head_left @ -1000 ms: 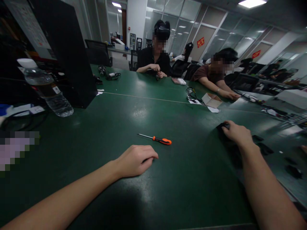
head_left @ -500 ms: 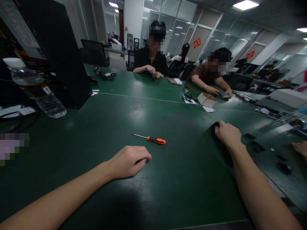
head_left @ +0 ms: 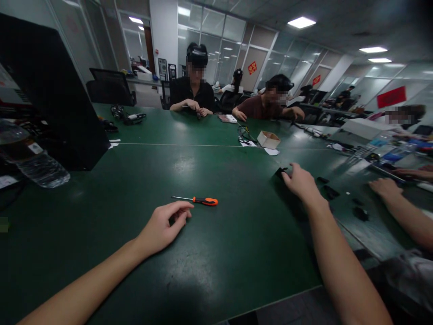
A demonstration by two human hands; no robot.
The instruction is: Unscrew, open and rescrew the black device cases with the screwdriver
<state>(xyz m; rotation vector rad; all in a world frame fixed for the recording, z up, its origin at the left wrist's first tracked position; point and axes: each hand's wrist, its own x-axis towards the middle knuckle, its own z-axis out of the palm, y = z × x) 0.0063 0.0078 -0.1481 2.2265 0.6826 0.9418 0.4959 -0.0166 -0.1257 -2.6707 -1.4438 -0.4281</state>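
An orange and black screwdriver (head_left: pixel 205 201) lies on the green table (head_left: pixel 230 253), its shaft pointing left. Just below it rests my left hand (head_left: pixel 169 224), loosely curled with thumb and fingers apart and nothing between them. The fingertips are close to the screwdriver's handle; whether they touch it, I cannot tell. Farther right, my right hand (head_left: pixel 302 184) has its fingers closed on a small black piece (head_left: pixel 280 172) at the tabletop. My fingers cover part of that piece, so its kind does not show.
Several small black parts (head_left: pixel 330 192) lie right of my right forearm, near another person's hand (head_left: pixel 385 187). Farther back are an open cardboard box (head_left: pixel 269 139) and cables (head_left: pixel 243 133). A black case (head_left: pixel 50 90) and a water bottle (head_left: pixel 37 158) stand left. Two people sit opposite.
The view has swung to the right. My left hand's fingers have spread a little and sit nearer the screwdriver. More of the black piece shows at my right hand. The person opposite right has moved their arms.
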